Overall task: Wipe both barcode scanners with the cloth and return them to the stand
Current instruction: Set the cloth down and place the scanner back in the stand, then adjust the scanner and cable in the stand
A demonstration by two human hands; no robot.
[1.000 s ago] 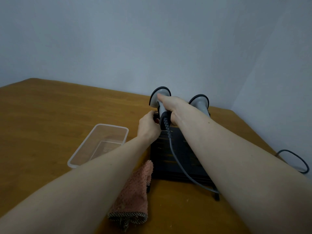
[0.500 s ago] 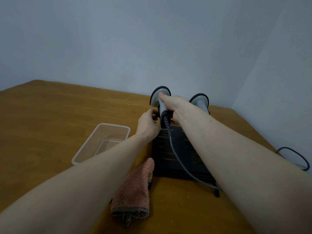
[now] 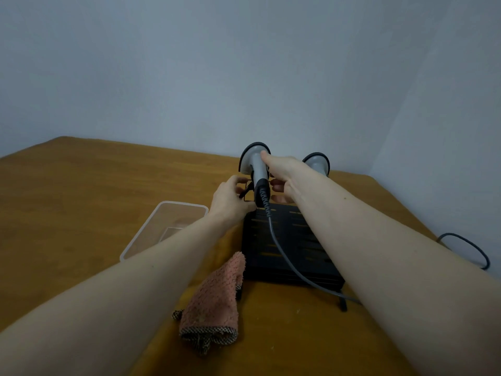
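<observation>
Two grey barcode scanners stand upright at the far edge of a black stand (image 3: 291,241). My right hand (image 3: 282,172) holds the left scanner (image 3: 253,161), thumb on its neck and fingers curled loosely beside the dark handle. Just left of that handle, my left hand (image 3: 230,198) pinches the stand's black wire holder. The right scanner (image 3: 317,162) sits untouched behind my right wrist. A pink cloth (image 3: 217,299) lies crumpled on the table at the stand's near left corner, in neither hand. The left scanner's grey cable (image 3: 282,253) runs over the stand towards me.
A clear plastic container (image 3: 162,226) sits on the wooden table (image 3: 67,202) left of the stand. A black cable loop (image 3: 473,249) lies at the table's right edge by the wall. Walls close in behind and to the right.
My right hand's fingers have loosened around the left scanner's handle. The left hand has shifted slightly on the wire holder. My view has tilted a little, and the cloth lies still.
</observation>
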